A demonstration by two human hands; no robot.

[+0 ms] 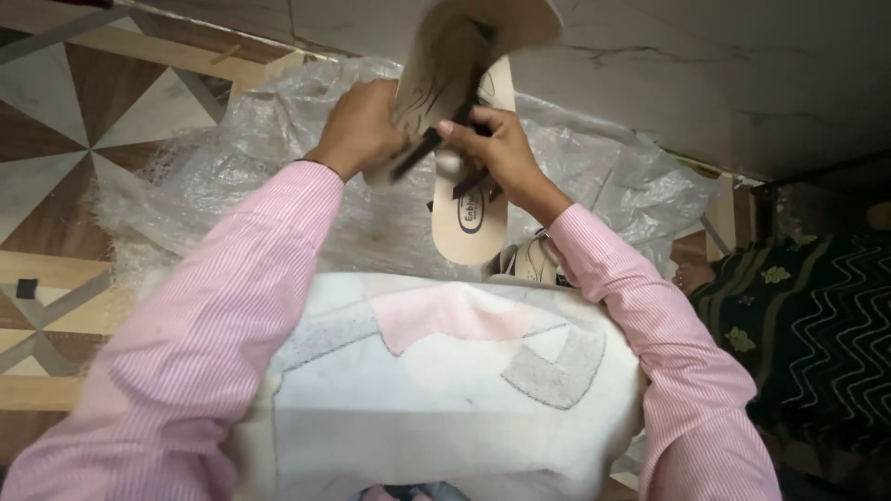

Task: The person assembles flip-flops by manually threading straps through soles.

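While the right hand point(497, 148) pinches a dark brown strap point(429, 141) between its fingers point(457, 128), the left hand point(360, 128) grips the pale beige flat sandal sole point(464, 56) raised above a crumpled clear plastic sheet point(594, 176); a second beige sandal point(471, 227) lies beneath; a white and pink blanket point(436, 380) covers the lap.

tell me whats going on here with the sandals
A person in a pink striped shirt holds up two beige sandals over crinkled clear plastic sheeting. The left hand grips the upper sandal's sole, while the right hand pinches a dark strap between the soles. A white and pink blanket covers the lap. More sandals lie below.
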